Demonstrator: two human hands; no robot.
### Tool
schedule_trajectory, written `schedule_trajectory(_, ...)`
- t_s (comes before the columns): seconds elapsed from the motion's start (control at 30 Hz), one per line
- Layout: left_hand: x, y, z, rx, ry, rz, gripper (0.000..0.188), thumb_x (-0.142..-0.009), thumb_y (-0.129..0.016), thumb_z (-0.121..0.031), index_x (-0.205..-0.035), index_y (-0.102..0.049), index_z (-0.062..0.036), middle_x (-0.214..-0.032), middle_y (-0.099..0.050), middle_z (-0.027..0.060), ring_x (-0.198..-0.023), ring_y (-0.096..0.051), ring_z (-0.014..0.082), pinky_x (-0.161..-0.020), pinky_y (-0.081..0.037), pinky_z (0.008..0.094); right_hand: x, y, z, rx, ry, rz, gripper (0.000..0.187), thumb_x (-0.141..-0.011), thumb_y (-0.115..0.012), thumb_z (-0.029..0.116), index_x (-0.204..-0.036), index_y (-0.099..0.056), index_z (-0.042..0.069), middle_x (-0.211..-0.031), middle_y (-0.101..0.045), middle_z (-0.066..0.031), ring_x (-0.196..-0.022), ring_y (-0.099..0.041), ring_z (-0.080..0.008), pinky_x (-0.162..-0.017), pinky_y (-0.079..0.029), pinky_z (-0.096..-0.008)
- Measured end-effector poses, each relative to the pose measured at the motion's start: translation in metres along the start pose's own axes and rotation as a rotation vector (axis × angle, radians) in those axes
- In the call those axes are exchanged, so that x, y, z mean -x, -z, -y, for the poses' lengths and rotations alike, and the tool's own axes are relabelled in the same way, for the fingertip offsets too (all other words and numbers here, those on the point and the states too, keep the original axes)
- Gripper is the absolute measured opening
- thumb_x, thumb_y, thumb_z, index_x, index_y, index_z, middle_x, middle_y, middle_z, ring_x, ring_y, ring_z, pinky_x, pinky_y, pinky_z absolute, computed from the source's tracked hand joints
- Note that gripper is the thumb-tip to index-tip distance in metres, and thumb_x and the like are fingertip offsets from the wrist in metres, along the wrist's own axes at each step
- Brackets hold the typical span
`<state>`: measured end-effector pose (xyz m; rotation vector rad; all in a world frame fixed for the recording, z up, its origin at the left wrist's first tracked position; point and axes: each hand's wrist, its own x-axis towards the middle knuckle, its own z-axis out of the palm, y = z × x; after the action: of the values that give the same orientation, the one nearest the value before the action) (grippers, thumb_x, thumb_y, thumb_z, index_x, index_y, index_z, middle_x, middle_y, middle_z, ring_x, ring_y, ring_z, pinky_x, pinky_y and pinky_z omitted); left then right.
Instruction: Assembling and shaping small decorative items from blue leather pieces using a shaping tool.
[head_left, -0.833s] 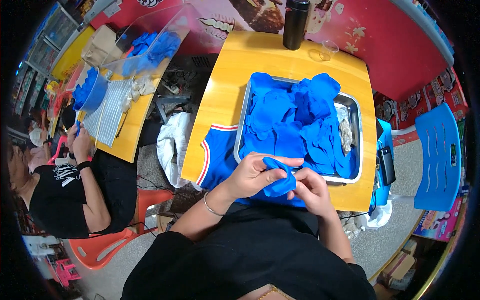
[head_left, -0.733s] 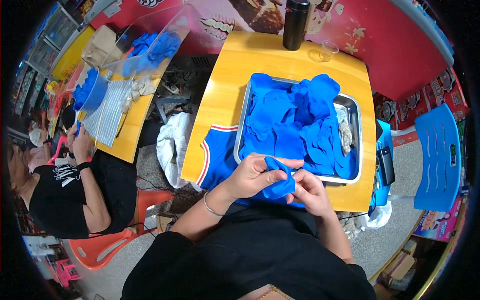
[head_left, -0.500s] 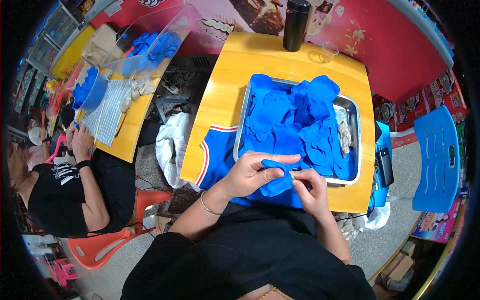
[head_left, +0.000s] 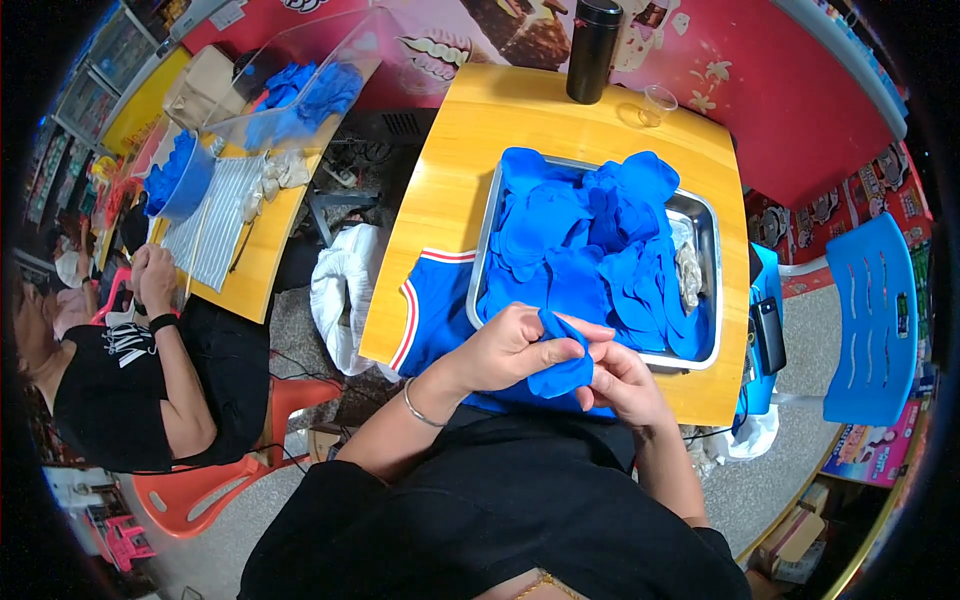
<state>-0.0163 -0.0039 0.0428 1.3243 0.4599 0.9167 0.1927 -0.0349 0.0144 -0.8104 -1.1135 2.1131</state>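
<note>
Blue fabric piece [head_left: 562, 378] pinched by left hand [head_left: 503, 346]; right hand [head_left: 630, 385], curled inward, grasps edge.

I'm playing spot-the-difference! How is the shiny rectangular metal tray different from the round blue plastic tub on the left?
The rectangular metal tray is silver, but the round plastic tub is blue. The tray has straight sides and rounded corners, while the tub looks curved. The tray looks wide and shallow; the tub looks deeper. Both hold soft-looking blue pieces.
</note>
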Motion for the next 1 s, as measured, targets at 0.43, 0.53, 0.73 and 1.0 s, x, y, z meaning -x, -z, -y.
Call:
schedule_trajectory(0.43,-0.002,-0.008,0.004,-0.387,-0.287,-0.454,0.034,-0.096,-0.046,-0.028,-0.105,-0.064,-0.0003,-0.073,-0.047,0.0011,-0.066,-0.043,0.0081,-0.061,-0.036,0.021,-0.009,-0.018,-0.009,0.524,0.438,-0.385,0.009,-0.089,-0.053,0.004,-0.097,-0.052,-0.001,-0.078,-0.058,-0.0056,-0.071,-0.058,-0.0106,-0.065,-0.046,-0.0233)
schedule_trajectory(0.53,-0.002,-0.016,0.009,-0.313,-0.272,-0.546,0.035,-0.097,-0.044,-0.028,-0.106,-0.064,0.0004,-0.078,-0.054,0.001,-0.06,-0.04,0.0048,-0.056,-0.034,0.0197,-0.011,-0.024,-0.009,0.466,0.455,-0.381,0.009,-0.089,-0.053,0.004,-0.097,-0.053,0.0,-0.078,-0.058,-0.0052,-0.07,-0.057,-0.0102,-0.063,-0.045,-0.0224)
schedule_trajectory(0.73,-0.004,-0.022,0.009,-0.244,-0.274,-0.646,0.037,-0.098,-0.042,-0.028,-0.104,-0.064,0.0011,-0.099,-0.065,0.003,-0.058,-0.036,-0.0003,-0.053,-0.034,0.0186,-0.003,-0.025,-0.009,0.142,0.323,-0.232,0.015,-0.093,-0.051,0.013,-0.103,-0.052,0.002,-0.074,-0.057,-0.003,-0.063,-0.05,-0.0059,-0.054,-0.036,-0.019)
schedule_trajectory(1.0,-0.008,-0.02,0.011,-0.021,-0.335,-0.697,0.036,-0.099,-0.039,-0.027,-0.104,-0.063,0.0,-0.104,-0.063,0.0038,-0.071,-0.043,0.001,-0.067,-0.035,0.0172,-0.003,-0.021,-0.02,0.046,0.309,-0.257,0.014,-0.093,-0.051,0.009,-0.105,-0.052,0.002,-0.073,-0.056,-0.0032,-0.061,-0.048,-0.005,-0.052,-0.034,-0.0185)
